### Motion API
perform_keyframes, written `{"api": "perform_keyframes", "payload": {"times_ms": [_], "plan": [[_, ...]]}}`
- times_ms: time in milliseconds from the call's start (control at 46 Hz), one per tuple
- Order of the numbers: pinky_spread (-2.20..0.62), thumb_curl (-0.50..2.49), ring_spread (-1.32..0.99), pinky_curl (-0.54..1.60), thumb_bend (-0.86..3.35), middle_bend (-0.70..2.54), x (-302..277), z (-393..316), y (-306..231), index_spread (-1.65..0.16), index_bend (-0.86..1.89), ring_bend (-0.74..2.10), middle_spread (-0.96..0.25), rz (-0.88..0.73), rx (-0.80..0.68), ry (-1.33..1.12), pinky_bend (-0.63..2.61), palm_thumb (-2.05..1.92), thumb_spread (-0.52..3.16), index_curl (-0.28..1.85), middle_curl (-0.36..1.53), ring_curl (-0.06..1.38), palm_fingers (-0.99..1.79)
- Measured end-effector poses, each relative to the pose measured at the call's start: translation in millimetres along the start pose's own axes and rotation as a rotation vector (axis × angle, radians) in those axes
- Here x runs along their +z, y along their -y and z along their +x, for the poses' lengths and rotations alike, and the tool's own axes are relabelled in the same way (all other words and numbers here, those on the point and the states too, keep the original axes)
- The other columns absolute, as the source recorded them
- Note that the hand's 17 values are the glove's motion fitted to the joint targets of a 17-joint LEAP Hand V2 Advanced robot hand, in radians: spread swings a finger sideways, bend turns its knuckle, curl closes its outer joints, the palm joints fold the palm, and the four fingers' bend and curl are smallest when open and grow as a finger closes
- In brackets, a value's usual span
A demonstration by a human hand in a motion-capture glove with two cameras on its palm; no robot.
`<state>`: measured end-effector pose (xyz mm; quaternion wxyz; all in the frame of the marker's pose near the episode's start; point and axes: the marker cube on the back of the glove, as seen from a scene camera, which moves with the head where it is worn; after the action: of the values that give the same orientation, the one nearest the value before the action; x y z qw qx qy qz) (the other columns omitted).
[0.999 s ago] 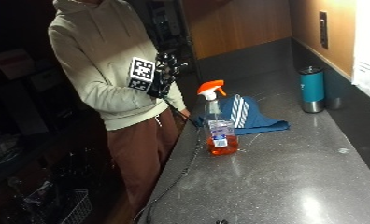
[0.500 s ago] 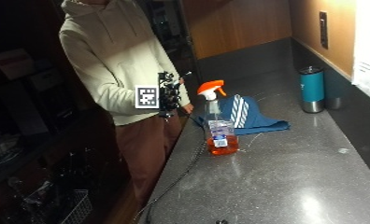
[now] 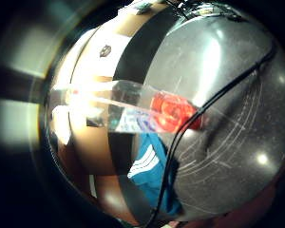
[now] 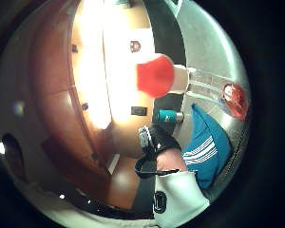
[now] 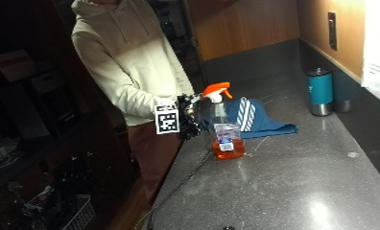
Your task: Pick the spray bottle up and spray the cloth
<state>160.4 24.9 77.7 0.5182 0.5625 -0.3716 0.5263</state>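
At the counter's near edge, the gloved right hand (image 5: 189,117) hangs just beside the spray bottle (image 5: 224,128), level with its neck and apart from it; whether its fingers are spread or curled I cannot tell (the glove is a dark mass against a dark background). The bottle stands upright on the grey countertop (image 5: 292,187), long axis vertical, its orange trigger head with the nozzle pointing toward the person. Its body is clear plastic, holding orange liquid in the lower part, with a small label on the front. Just behind it, away from the person, lies the blue cloth (image 5: 257,117), crumpled, with white stripes, its edge close to the bottle's base. Well apart, against the back wall, stands a teal tumbler (image 5: 319,91) with a metal base. The countertop is speckled and glossy. Open counter stretches to the near side of the bottle. From the thumb-side palm view the orange head (image 4: 155,76) sits close, with the cloth (image 4: 206,147) beyond it.
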Motion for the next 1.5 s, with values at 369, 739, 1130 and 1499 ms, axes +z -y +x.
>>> {"api": "perform_keyframes", "payload": {"times_ms": [369, 739, 1130, 1499], "plan": [[0.19, 0.38, 0.03, 0.35, -0.03, 0.21, 27.2, -6.3, 24.0, -0.26, 0.13, 0.41, 0.02, 0.004, 0.092, -0.018, 0.42, 0.67, 0.89, 0.22, 0.34, 0.29, 0.04], [0.19, 0.36, 0.03, 0.33, -0.04, 0.28, 44.4, -11.4, 39.9, -0.25, 0.13, 0.42, 0.0, -0.005, 0.143, -0.081, 0.36, 0.66, 0.86, 0.23, 0.36, 0.29, 0.16], [0.12, 0.38, -0.07, 0.3, -0.02, 0.32, 74.1, -14.5, 61.3, -0.31, 0.27, 0.49, -0.07, -0.016, 0.152, -0.104, 0.23, 0.74, 0.86, 0.31, 0.38, 0.31, 0.84], [0.0, 0.51, -0.14, 0.27, -0.02, 0.46, 92.3, -18.1, 89.2, -0.2, 0.35, 0.38, -0.12, -0.018, 0.118, -0.148, 0.15, 0.94, 0.65, 0.43, 0.45, 0.34, 1.22]]}}
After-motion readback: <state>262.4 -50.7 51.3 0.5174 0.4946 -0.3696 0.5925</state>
